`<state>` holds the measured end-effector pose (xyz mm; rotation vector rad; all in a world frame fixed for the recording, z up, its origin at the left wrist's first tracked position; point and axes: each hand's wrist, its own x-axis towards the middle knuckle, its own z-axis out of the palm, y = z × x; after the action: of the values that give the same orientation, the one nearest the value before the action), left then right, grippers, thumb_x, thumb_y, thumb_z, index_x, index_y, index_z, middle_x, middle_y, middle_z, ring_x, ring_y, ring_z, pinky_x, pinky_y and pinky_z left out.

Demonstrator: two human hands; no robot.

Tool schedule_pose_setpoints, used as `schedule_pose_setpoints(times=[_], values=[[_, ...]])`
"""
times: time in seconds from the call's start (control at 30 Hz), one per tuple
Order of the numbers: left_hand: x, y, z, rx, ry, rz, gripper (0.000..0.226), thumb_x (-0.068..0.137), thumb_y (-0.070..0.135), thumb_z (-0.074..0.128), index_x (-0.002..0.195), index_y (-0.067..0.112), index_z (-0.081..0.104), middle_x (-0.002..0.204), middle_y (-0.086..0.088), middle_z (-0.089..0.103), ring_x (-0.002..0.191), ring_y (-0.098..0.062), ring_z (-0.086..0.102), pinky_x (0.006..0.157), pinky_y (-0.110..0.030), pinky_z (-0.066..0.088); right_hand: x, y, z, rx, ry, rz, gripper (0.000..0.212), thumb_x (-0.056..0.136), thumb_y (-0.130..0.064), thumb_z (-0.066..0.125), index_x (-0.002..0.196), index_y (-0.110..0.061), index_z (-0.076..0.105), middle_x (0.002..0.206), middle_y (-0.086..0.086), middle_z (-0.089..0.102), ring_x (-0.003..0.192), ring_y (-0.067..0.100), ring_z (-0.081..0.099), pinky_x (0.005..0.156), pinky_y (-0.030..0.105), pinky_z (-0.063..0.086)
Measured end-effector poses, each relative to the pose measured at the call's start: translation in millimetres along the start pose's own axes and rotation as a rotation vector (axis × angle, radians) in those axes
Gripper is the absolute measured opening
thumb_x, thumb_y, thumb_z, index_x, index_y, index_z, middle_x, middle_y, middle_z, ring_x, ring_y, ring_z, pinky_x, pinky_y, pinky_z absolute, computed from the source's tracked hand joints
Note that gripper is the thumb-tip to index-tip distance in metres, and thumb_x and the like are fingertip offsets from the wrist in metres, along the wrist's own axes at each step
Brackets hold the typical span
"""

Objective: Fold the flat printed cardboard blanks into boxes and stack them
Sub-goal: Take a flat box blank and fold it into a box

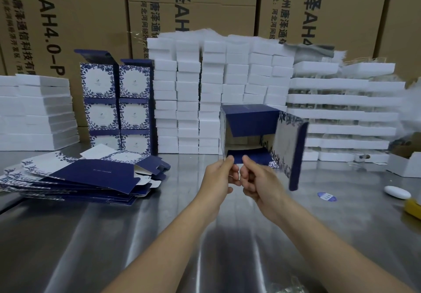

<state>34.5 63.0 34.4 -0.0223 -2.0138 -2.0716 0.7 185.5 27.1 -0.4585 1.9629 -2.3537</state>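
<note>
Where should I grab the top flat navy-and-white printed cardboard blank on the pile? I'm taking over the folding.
Probably by the flat navy-and-white printed cardboard blank at its right end, coming from the right: there the cut tabs overhang the pile and lift slightly, so fingers can slip underneath. Its other edges lie flush on the blanks below.

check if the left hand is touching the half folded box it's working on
Touching. The head view shows the left hand pinching the near bottom edge of the half-folded box, thumb lying over the cardboard with no gap.
</note>
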Motion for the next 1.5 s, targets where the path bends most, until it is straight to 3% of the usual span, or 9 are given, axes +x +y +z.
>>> schedule_pose_setpoints(times=[0.23,0.47,0.6,0.77,0.9,1.13,1.27,1.4,1.5], values=[[0,0,-1,0.035,-0.003,0.001,0.035,0.109,0.038,0.048,0.081,0.018,0.057,0.062,0.006,0.053,0.060,-0.009,0.058,0.074,-0.033,0.045,-1,2,-2,-0.058,0.043,0.053,0.054,0.097,-0.052,0.069,0.055,-0.021,0.055,0.054,0.002,0.046,0.047,0.012,0.035,0.045,0.024,0.028],[1,-1,2,0.060,-0.018,-0.053,0.034,0.106,0.038,0.051,0.079,0.017,0.050,0.061,0.004,0.047,0.057,-0.010,0.057,0.071,-0.033,0.044,-2,-3,3,0.077,0.127,0.000,0.046,0.105,-0.018,0.059,0.062,-0.015,0.045,0.049,-0.001,0.044,0.044,0.011,0.037,0.040,0.017,0.031],[1,-2,0,0.065,-0.045,-0.026,0.035,0.107,0.037,0.048,0.078,0.019,0.046,0.059,0.006,0.043,0.058,-0.011,0.054,0.070,-0.033,0.042,-7,-3,2,-0.057,0.068,0.049,0.050,0.103,-0.036,0.063,0.059,-0.019,0.046,0.053,0.000,0.041,0.047,0.011,0.034,0.047,0.023,0.026],[0,-3,1,0.064,-0.060,-0.047,0.043,0.108,0.042,0.046,0.072,0.020,0.046,0.058,0.006,0.047,0.058,-0.011,0.053,0.067,-0.030,0.042,-6,-3,8,-0.068,0.103,0.026,0.044,0.106,-0.027,0.058,0.067,-0.016,0.044,0.057,0.001,0.040,0.054,0.013,0.036,0.048,0.021,0.028],[-1,-3,3,0.019,-0.070,-0.021,0.046,0.108,0.041,0.047,0.069,0.018,0.055,0.060,0.001,0.060,0.055,-0.010,0.051,0.069,-0.033,0.041,-9,-3,7,-0.075,-0.007,0.016,0.052,0.105,-0.037,0.060,0.060,-0.017,0.043,0.055,0.004,0.036,0.051,0.014,0.036,0.048,0.023,0.025],[1,-3,0,-0.039,0.018,-0.039,0.047,0.107,0.036,0.051,0.064,0.021,0.040,0.059,0.002,0.042,0.055,-0.013,0.046,0.077,-0.038,0.041,-9,-4,9,-0.048,0.014,0.009,0.052,0.104,-0.038,0.062,0.057,-0.019,0.049,0.054,0.002,0.041,0.048,0.012,0.033,0.046,0.022,0.027],[1,-3,1,-0.041,-0.011,-0.064,0.051,0.109,0.043,0.048,0.063,0.021,0.044,0.062,0.001,0.048,0.059,-0.013,0.048,0.077,-0.037,0.043,-6,-2,9,-0.017,0.005,0.025,0.053,0.104,-0.037,0.062,0.056,-0.019,0.050,0.051,0.001,0.044,0.043,0.009,0.036,0.043,0.018,0.029],[4,-2,-2,-0.036,0.072,-0.034,0.042,0.107,0.036,0.048,0.069,0.018,0.047,0.063,-0.001,0.046,0.060,-0.016,0.046,0.077,-0.039,0.042,0,1,3,-0.206,-0.056,-0.006,0.053,0.098,-0.052,0.066,0.055,-0.024,0.060,0.058,0.002,0.056,0.047,0.009,0.041,0.046,0.019,0.034],[11,-3,-11,-0.058,0.142,-0.042,0.040,0.106,0.038,0.053,0.072,0.016,0.051,0.060,0.002,0.045,0.058,-0.015,0.047,0.072,-0.036,0.042,-1,7,-6,-0.470,-0.147,-0.107,0.042,0.091,-0.056,0.075,0.071,-0.019,0.072,0.071,0.001,0.070,0.057,0.007,0.056,0.048,0.016,0.039]])
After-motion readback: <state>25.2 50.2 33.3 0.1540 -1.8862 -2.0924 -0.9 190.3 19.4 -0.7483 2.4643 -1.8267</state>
